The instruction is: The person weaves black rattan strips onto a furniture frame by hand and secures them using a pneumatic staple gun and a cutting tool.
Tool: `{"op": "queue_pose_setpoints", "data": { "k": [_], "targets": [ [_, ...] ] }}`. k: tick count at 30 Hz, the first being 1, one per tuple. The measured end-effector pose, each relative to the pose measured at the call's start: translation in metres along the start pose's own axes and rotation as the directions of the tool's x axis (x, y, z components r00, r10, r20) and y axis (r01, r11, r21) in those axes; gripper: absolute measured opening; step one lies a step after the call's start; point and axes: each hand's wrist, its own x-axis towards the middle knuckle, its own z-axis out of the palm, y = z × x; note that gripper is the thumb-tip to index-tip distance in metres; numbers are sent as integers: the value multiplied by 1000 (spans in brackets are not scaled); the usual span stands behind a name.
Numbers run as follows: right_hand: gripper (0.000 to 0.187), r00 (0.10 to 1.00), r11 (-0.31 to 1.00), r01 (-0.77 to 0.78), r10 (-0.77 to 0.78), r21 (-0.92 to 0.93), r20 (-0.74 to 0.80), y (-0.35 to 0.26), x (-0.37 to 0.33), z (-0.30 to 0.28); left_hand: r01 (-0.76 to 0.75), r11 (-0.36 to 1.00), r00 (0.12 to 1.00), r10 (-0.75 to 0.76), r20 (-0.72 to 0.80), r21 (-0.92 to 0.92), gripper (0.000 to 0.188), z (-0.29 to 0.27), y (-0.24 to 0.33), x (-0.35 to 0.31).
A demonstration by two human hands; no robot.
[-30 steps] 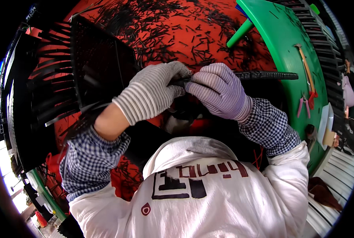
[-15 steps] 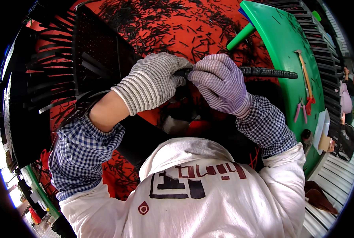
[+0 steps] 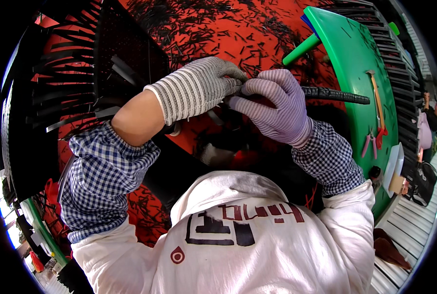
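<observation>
Closest to my head camera I had the white top (image 3: pixel 272 245), then the chequered sleeves (image 3: pixel 103 181) running up to two striped gloves. My left hand (image 3: pixel 195 92), in white and grey, had its fingers bent and drawn together at the tips; I could not tell what they pinched. My right hand (image 3: pixel 281 109), in pale purple, met it, thumb and forefinger curled with a small dark gap between them; whether the other fingers gripped anything was hidden. The black ribbed bar (image 3: pixel 333 94) stuck out sideways from behind the right hand, its tip crossing the left edge of the green tabletop (image 3: pixel 343 54) in my view; contact there I could not judge. Left of the hands stood a dark panel (image 3: pixel 125 46), loose black strips (image 3: pixel 69 73) fanning from its left edge. Toward the tabletop's right edge lay a hammer (image 3: pixel 376 98), with pink-handled pliers (image 3: pixel 370 144) just beside its red grip end. Past the hands, short black scraps (image 3: pixel 238 49) littered the red floor (image 3: pixel 216 41). Farther right I made out a black bag (image 3: pixel 425 183) and another person (image 3: pixel 434 117).
</observation>
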Motion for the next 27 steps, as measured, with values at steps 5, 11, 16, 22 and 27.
{"op": "queue_pose_setpoints", "data": {
  "k": [5, 11, 16, 22, 27],
  "targets": [
    [34, 995, 999, 38, -36, -18, 91, -4, 8, 2, -39, 998, 999, 38, -6, -46, 26, 1, -2, 0],
    [38, 996, 996, 87, -87, 19, 23, 0, -2, 8, 11, 994, 977, 13, -213, 110, 22, 11, 4, -8],
    [28, 994, 984, -108, 107, 143, 13, -5, 14, -1, -152, 924, 870, 293, -397, 350, 18, 18, -13, -17],
    [15, 926, 870, -378, 361, 317, 113, -2, 34, -4, -206, 853, 745, 454, -489, 479, 28, 20, -22, -34],
    [8, 953, 878, -303, 289, 370, 96, 5, 61, 4, -161, 830, 758, 450, -471, 535, 28, 19, -17, -35]
  ]
}}
